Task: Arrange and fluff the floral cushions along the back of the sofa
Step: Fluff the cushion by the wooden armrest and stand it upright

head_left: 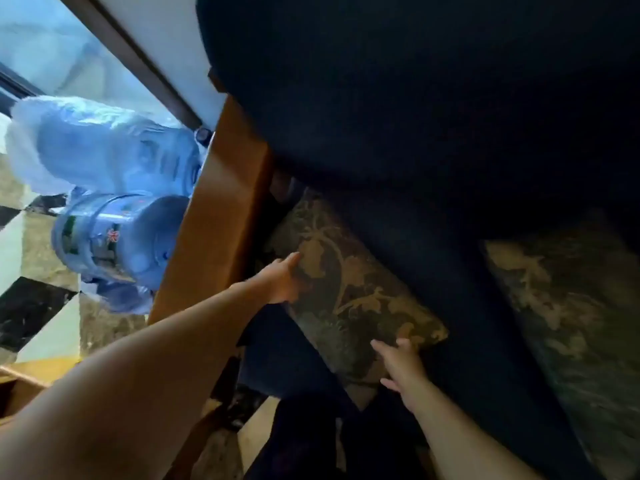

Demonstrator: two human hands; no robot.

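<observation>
A floral cushion [349,289] in tan and dark green leans against the dark blue sofa [415,116] by its wooden armrest [221,223]. My left hand [282,280] grips the cushion's left edge, thumb on its face. At the cushion's lower right corner my right hand [401,367] rests with fingers spread, touching the fabric. A second floral cushion [568,306] lies to the right, partly in shadow.
Two large blue water bottles [117,233] lie on the checkered tile floor [31,306] left of the armrest, one under a white plastic cover [69,143]. A dark-framed window [138,53] is beyond them. A wooden piece [20,382] shows at the lower left.
</observation>
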